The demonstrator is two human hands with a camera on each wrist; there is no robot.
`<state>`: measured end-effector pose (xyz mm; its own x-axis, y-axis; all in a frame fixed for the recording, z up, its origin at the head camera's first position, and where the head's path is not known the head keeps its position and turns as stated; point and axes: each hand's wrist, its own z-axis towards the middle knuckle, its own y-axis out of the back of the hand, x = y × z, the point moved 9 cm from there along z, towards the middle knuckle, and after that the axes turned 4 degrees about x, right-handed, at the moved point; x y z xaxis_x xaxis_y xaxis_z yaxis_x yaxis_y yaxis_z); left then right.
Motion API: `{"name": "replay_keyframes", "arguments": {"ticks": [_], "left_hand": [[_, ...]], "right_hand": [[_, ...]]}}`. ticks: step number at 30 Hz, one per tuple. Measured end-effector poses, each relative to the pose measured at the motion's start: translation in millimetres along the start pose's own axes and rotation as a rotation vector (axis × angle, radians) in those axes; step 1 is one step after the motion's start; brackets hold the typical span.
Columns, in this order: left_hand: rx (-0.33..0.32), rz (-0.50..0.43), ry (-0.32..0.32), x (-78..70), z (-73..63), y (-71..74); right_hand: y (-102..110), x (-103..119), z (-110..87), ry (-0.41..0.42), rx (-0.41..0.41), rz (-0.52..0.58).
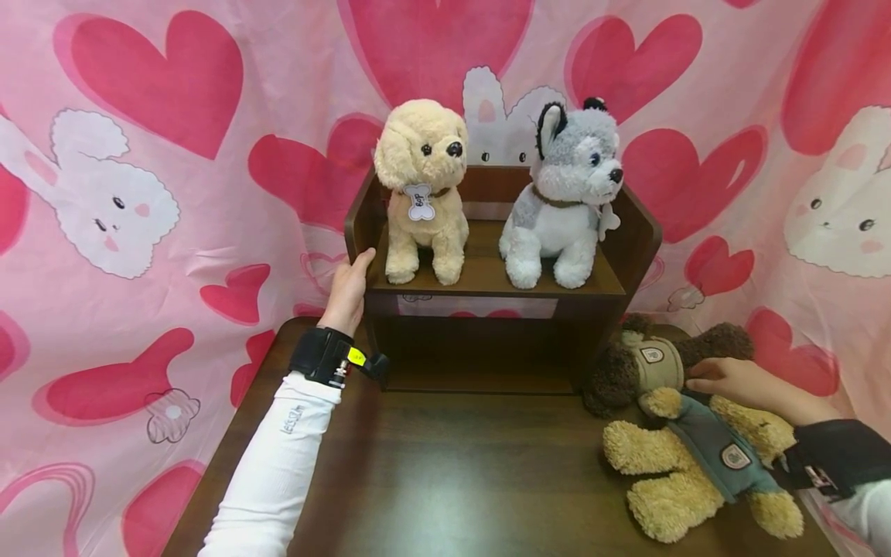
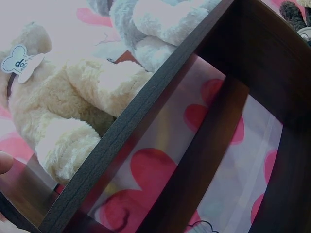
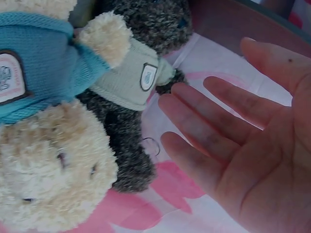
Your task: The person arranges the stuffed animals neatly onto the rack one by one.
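Observation:
My left hand (image 1: pixel 348 290) holds the left side panel of a small dark wooden shelf (image 1: pixel 487 292), thumb (image 2: pixel 5 163) on its inner side. On the upper board sit a cream plush dog (image 1: pixel 426 193) with a bone-shaped tag and a grey-and-white plush husky (image 1: pixel 560 197). My right hand (image 1: pixel 731 383) reaches over two teddy bears at the right. In the right wrist view its fingers (image 3: pixel 209 124) are spread and hold nothing. Nearest to it are a dark brown teddy bear (image 1: pixel 654 362) in a light green sweater and a tan teddy bear (image 1: pixel 717 449) in a blue-green sweater.
The shelf stands at the back of a dark brown table (image 1: pixel 445 464). Pink cloth (image 1: pixel 174 294) with hearts and rabbits hangs behind and at both sides. Below the upper board lies a lower compartment (image 1: pixel 480 352). The bears lie along the table's right side.

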<state>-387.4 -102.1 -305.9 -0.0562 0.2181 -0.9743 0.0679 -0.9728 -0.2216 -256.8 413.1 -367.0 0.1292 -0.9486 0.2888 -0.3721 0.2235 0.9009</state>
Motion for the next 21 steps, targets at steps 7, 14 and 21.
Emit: {"name": "replay_keyframes", "arguments": {"ticks": [7,14,21], "left_hand": [[0.005,-0.021,-0.008,0.5,0.2,-0.5],[0.011,-0.029,0.002,1.4,0.7,-0.8],[0.017,-0.026,0.002,1.2,0.4,-1.4]], "right_hand": [[-1.2,-16.8,-13.3,0.030,-0.087,0.016],[1.0,-22.0,-27.8,0.005,-0.135,0.074],[1.5,-33.5,-39.1,-0.028,-0.153,0.081]]}}
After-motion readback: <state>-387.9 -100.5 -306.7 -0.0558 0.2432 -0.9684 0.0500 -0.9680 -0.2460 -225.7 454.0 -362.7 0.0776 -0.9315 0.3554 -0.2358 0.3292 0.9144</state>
